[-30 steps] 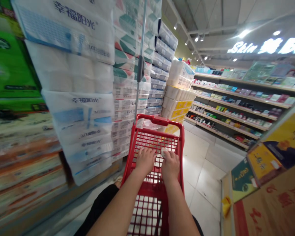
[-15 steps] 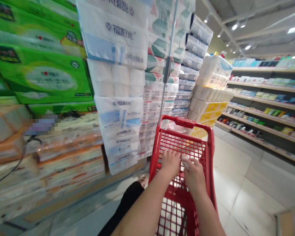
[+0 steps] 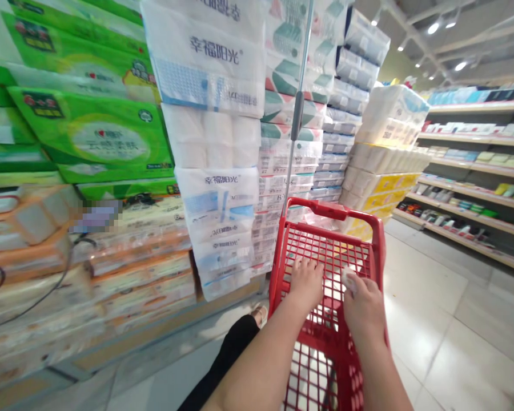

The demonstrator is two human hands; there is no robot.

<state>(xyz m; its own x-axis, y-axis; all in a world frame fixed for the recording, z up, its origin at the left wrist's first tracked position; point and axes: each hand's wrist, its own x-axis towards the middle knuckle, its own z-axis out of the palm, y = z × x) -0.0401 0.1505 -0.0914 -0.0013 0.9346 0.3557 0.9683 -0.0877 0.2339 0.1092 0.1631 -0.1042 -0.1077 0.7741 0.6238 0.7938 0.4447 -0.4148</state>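
Red latticed cart (image 3: 321, 338); green packs (image 3: 98, 142); black trousers (image 3: 225, 362)

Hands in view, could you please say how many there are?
2, both over the red cart: the left hand left of centre, the right hand by its right rim, holding something white.

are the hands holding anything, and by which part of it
The right hand holds a small white wad by the side within its fingers; the other side sticks out. The left hand, over the red cart, shows nothing held.
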